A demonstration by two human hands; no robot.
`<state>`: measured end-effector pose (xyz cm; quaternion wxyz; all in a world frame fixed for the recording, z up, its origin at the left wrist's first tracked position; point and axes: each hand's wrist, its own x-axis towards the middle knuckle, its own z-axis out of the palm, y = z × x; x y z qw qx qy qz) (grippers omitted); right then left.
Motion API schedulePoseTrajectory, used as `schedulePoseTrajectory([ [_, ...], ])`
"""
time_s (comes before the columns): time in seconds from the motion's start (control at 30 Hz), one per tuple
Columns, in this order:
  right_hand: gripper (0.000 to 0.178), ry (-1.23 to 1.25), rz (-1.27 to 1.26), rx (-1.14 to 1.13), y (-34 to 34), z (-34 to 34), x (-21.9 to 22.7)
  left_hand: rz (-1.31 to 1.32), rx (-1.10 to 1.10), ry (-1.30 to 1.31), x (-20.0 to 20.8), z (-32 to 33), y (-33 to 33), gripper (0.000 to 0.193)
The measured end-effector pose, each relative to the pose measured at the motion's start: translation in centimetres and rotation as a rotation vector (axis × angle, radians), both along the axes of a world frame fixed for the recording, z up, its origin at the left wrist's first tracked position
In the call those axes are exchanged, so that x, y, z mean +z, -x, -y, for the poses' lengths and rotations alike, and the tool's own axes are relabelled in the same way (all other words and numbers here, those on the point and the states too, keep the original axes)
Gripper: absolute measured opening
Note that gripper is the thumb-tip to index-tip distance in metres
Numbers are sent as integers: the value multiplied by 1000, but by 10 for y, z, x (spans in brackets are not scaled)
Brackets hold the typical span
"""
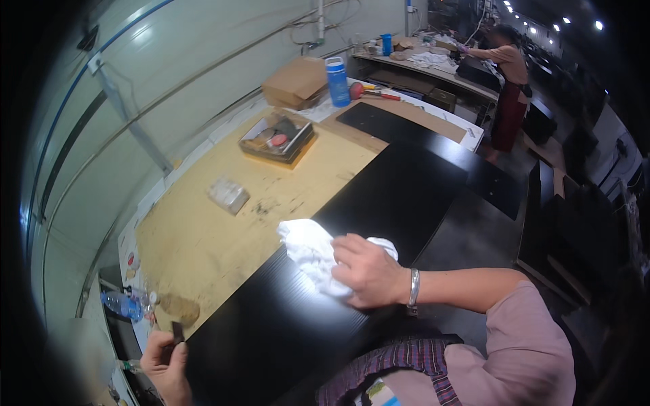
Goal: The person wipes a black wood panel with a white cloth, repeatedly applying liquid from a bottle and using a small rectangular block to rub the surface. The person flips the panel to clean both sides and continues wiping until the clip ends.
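Two hands are at work on the long black panel (379, 203) that lies across your workbench (203, 230). Your right hand (369, 272) presses down flat, fingers together, on a crumpled white cloth (308, 250), which sits on the panel close to its left long edge, about midway along its length. Your left hand (166, 365) is at the panel's near left corner, fingers closed around a small dark object (177, 333) that stands just at the panel's edge; you cannot tell what that object is.

On the bare bench top left of the panel, a small clear plastic packet (228, 195) lies near the middle, and a shallow open tray (276, 139) of small parts sits toward the far edge. Behind it are a cardboard box (296, 82) and an upright blue bottle (337, 82). A clear water bottle (125, 304) lies at the near left corner.
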<state>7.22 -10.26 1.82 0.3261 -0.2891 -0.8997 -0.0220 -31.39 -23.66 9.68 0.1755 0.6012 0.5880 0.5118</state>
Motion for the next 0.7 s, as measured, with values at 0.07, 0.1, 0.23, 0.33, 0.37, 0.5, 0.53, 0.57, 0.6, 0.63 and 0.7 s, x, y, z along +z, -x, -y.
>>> schedulePoseTrajectory([
  [0.07, 26, -44, -43, -36, -44, -28, -3, -9, -93, 71, 17, -37, -78, 11],
  [0.1, 25, -40, -32, -34, -64, -39, -8, 44, -158, 76, 15, -59, -109, 12],
  [0.23, 35, 46, 81, 41, -108, -54, -38, 102, -326, 208, 13, -176, -286, 17],
  [0.33, 34, 149, -11, 152, -97, -46, -43, -210, -588, 155, -20, -247, -379, 16],
  [0.37, 34, 271, -8, 175, -105, -52, -43, -269, -640, 167, -32, -272, -417, 17],
  [0.5, 40, 42, 12, 181, -109, -51, -31, -542, -581, -33, -79, -345, -459, 18],
  [0.53, 41, 8, -6, 154, -108, -51, -31, -577, -505, -31, -81, -357, -462, 16],
  [0.57, 40, 4, -44, 159, -109, -54, -34, -609, -439, -35, -84, -368, -469, 15],
  [0.6, 40, -11, -73, 145, -110, -54, -37, -630, -417, -136, -89, -370, -475, 12],
  [0.63, 41, -27, -103, 132, -109, -53, -40, -647, -489, -173, -96, -362, -479, 12],
  [0.7, 40, 170, -133, 229, -98, -49, -61, -672, -669, -255, -89, -326, -507, 13],
])
